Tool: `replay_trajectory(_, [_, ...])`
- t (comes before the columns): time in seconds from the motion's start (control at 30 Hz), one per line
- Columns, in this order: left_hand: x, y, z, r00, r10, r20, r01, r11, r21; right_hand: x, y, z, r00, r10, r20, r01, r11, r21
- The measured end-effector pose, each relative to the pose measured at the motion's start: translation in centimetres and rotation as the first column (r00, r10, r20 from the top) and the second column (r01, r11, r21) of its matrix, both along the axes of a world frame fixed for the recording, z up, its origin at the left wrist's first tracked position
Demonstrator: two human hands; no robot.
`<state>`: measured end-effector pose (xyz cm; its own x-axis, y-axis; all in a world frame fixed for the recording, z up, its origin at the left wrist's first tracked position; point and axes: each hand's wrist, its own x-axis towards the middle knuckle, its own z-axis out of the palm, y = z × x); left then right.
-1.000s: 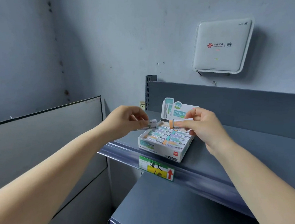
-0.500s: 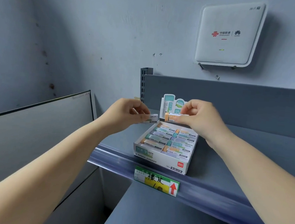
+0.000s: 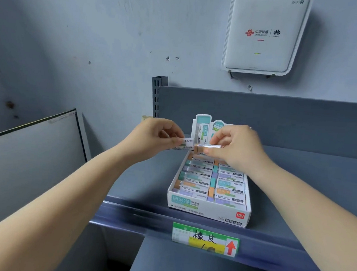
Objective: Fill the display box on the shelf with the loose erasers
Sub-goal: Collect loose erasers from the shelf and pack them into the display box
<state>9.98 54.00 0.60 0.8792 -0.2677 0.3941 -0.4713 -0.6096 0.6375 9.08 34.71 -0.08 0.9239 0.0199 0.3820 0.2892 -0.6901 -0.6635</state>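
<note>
Left hand point(image 3: 151, 136), right hand point(image 3: 235, 146) each pinch eraser, hiding display box point(image 3: 207, 211) rear.

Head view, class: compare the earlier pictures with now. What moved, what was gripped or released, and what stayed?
Both hands rose from just over the display box to above its back end. Nothing was gripped or released: the left hand still pinches a white eraser, the right hand an orange-ended eraser. The box stayed on the shelf.

A shop; grey retail shelf point(image 3: 300, 167) with price tag point(image 3: 205, 239) on its edge.
</note>
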Motion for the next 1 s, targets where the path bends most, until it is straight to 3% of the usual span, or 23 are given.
replay_trajectory(0.13, [0.9, 0.0, -0.1, 0.999, -0.048, -0.006, 0.048, 0.998, -0.029, 0.2, 0.6, -0.4, 1.0, -0.008, -0.003, 0.007, 0.994, -0.108])
replay_trajectory(0.3, [1.3, -0.3, -1.7, 0.994, -0.106, -0.021, 0.102, 0.985, -0.139, 0.3, 0.6, -0.9, 0.996, 0.02, 0.086, 0.013, 0.927, -0.376])
replay_trajectory(0.4, [1.5, -0.4, -2.5, 0.993, -0.114, -0.021, 0.11, 0.984, -0.139, 0.5, 0.5, -1.2, 0.993, 0.04, 0.108, 0.01, 0.904, -0.427])
replay_trajectory(0.6, [1.6, -0.3, -3.0, 0.99, -0.142, 0.001, 0.141, 0.981, -0.133, 0.4, 0.0, -1.5, 0.992, 0.023, 0.121, 0.017, 0.947, -0.32])
replay_trajectory(0.73, [1.1, -0.8, -3.1, 0.984, -0.179, 0.003, 0.178, 0.979, -0.1, -0.2, -0.4, -1.2, 0.988, 0.008, 0.153, 0.014, 0.99, -0.141])
replay_trajectory(0.87, [0.7, -1.1, -2.9, 0.979, -0.204, 0.012, 0.204, 0.972, -0.121, -1.3, -0.7, -0.6, 0.984, 0.171, 0.042, -0.173, 0.984, 0.038])
replay_trajectory(1.0, [0.7, -1.3, -2.8, 0.97, -0.244, 0.0, 0.242, 0.958, -0.153, -1.5, -0.3, -0.6, 0.966, 0.259, -0.007, -0.259, 0.966, 0.01])
